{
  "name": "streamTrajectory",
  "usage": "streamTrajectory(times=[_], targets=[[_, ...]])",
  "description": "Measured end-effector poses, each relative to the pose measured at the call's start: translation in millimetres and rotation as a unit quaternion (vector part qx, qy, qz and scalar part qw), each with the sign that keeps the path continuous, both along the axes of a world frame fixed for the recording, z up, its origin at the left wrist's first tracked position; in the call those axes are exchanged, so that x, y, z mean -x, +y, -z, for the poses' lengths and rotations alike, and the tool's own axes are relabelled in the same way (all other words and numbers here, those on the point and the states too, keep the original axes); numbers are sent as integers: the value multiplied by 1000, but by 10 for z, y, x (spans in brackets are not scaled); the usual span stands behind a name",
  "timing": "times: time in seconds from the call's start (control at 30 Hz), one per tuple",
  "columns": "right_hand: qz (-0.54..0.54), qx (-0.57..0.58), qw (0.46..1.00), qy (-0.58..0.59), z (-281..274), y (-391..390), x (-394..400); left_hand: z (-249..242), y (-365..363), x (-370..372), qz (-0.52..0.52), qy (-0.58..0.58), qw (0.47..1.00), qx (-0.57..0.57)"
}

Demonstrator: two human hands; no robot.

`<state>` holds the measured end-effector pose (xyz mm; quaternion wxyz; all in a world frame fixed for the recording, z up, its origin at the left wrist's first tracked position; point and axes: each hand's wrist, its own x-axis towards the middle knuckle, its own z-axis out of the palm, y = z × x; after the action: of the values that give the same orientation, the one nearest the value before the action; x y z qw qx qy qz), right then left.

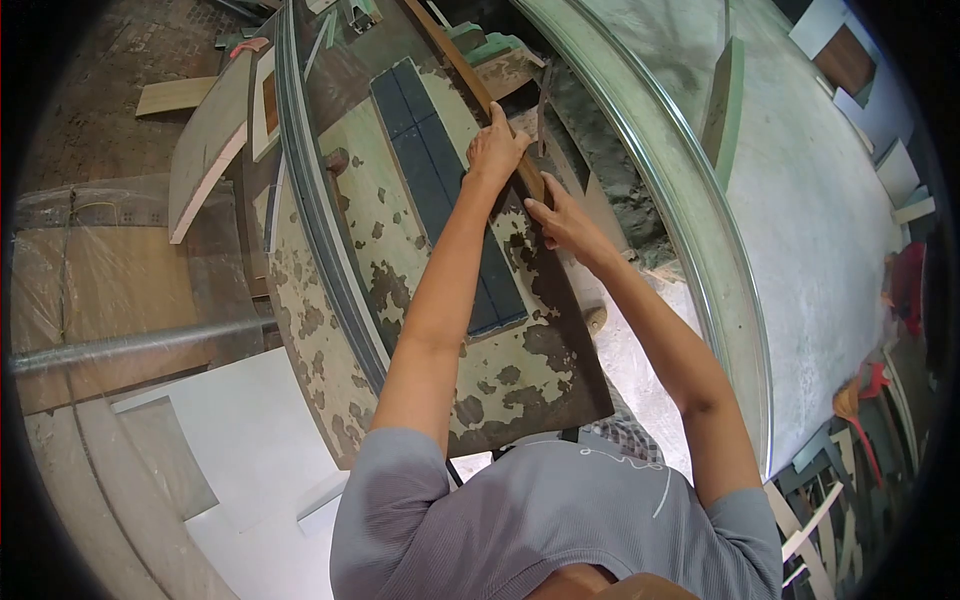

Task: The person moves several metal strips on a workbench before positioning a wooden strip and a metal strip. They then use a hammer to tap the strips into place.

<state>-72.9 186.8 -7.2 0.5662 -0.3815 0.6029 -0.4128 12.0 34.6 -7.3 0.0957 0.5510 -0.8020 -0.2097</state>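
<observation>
A long, narrow brown wooden strip (465, 68) runs from the top of the view down along the right edge of a worn worktable (560, 345) with peeling cream paint. My left hand (495, 152) grips this strip from above, thumb on its right side. Closer to me, my right hand (568, 222) is closed at the strip's near part, index finger pointing forward along it and thumb on the near side. Under my left forearm lies a dark blue-black panel (490, 290) with thin lines across it, set into the tabletop. My palms hide part of the strip.
A grey metal rail (308, 190) crosses the table's left side. To the right stands a long pale rail with shiny edges (690, 190). White boards (250, 430) lie lower left, beside plastic-wrapped panels (120, 290). Scrap strips (840, 520) are piled at lower right.
</observation>
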Motion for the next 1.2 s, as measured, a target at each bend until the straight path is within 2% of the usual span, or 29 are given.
streamTrajectory(times=[0.4,0.57,0.87,0.97,1.1,1.17,1.2], targets=[[-24,-7,999,-36,143,-602,65,72,-596,7,-2,-39,999,-7],[-20,24,999,14,-5,-761,115,111,-849,52,-7,-45,999,0],[-13,85,987,135,55,-1154,123,189,-1270,86,-7,-63,998,19],[-17,125,976,178,212,-1330,110,218,-1436,55,-10,-64,998,4],[-35,121,974,191,229,-1487,104,251,-1606,19,15,-84,995,49],[-43,141,953,264,333,-1601,101,286,-1692,18,22,-94,994,60],[-45,139,954,264,368,-1650,106,275,-1731,28,17,-101,992,67]])
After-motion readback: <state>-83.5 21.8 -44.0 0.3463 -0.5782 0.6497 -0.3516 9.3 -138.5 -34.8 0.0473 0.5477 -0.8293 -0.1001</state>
